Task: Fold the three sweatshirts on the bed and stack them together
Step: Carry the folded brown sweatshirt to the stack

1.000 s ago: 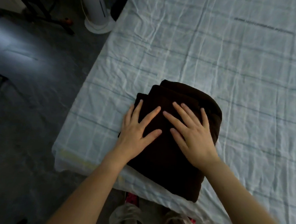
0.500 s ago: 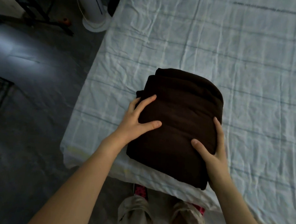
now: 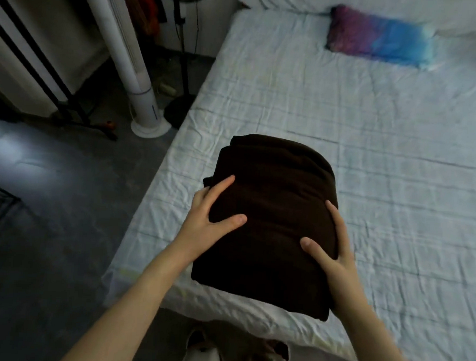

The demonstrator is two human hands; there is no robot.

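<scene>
Gripping folded dark sweatshirt stack (image 3: 274,211) on bed (image 3: 374,150): left hand (image 3: 208,220), right hand (image 3: 333,252).

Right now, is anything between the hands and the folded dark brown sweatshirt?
No. The left hand and right hand already grip opposite sides of the folded dark brown sweatshirt directly.

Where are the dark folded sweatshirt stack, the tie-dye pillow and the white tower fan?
dark folded sweatshirt stack (image 3: 277,200), head view, middle of its top face.
tie-dye pillow (image 3: 379,39), head view, centre of the cover.
white tower fan (image 3: 132,57), head view, mid column.
</scene>
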